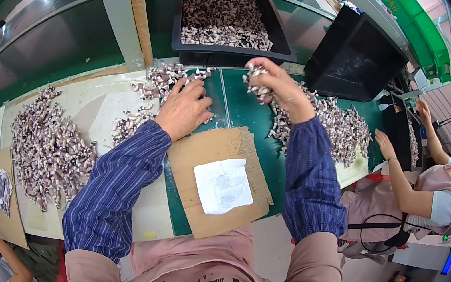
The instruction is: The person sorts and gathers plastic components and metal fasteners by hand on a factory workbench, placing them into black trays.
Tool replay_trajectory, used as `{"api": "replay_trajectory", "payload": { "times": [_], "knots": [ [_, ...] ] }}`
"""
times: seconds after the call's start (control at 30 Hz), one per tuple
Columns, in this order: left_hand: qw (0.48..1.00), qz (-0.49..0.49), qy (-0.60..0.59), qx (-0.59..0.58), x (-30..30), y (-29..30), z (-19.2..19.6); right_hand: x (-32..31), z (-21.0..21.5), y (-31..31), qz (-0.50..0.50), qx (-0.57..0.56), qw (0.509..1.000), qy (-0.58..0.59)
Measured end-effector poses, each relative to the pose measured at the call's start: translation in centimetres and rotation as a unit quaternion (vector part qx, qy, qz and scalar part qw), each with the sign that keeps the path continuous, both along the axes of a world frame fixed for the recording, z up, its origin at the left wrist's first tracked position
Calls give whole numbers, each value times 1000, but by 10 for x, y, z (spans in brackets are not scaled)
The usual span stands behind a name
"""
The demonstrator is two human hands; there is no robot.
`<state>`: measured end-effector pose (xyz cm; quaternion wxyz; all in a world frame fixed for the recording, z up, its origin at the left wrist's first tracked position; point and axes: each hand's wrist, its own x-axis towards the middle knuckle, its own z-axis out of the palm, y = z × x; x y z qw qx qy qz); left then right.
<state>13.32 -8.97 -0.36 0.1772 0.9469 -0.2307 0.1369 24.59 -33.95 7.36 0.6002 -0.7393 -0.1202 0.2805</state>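
Note:
Small white and dark purple pieces, too small to name, lie heaped on the worktable. My right hand (278,88) is closed around a handful of these pieces (258,83), raised just in front of a black bin. Beside it spreads a large pile (337,128) of the same pieces. My left hand (185,109) rests low over the table with fingers spread, next to a smaller cluster (160,81); what lies under its palm is hidden. Between my forearms sits a cardboard sheet (193,165) with a creased white paper (224,186) on top.
A black bin (283,39) part filled with pieces stands at the far side. Right of it leans another black bin (358,56). Another pile (51,151) lies at left. Co-workers sit at the right (414,190) and lower left (5,254). A post (137,7) rises behind the table.

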Motion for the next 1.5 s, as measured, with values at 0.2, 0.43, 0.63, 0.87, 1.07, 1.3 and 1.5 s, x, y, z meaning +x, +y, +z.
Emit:
{"api": "replay_trajectory", "payload": {
  "times": [0.2, 0.43, 0.63, 0.87, 1.07, 1.3, 1.5],
  "knots": [
    [1000, 0, 5, 11, -1, -6, 3, -12, -52, 10, 8, -214, 933, -290],
    [1000, -4, 16, 4, -9, -6, 9, -33, -40, 16, 87, -380, 835, -389],
    [1000, 16, 22, 16, -13, -9, 11, -32, -32, -15, 101, -255, 899, -340],
    [999, 1, -29, -34, -18, -14, 15, -65, -34, -45, 26, -219, 848, -483],
    [990, 29, -56, -125, -55, 1, 34, -88, -51, -35, 96, -212, 812, -535],
    [963, 115, -59, -236, -114, 18, 47, -80, -89, -40, 58, -180, 791, -582],
    [892, 305, -27, -333, -158, 56, 34, -97, -85, -45, -26, -234, 808, -541]
  ]
}}
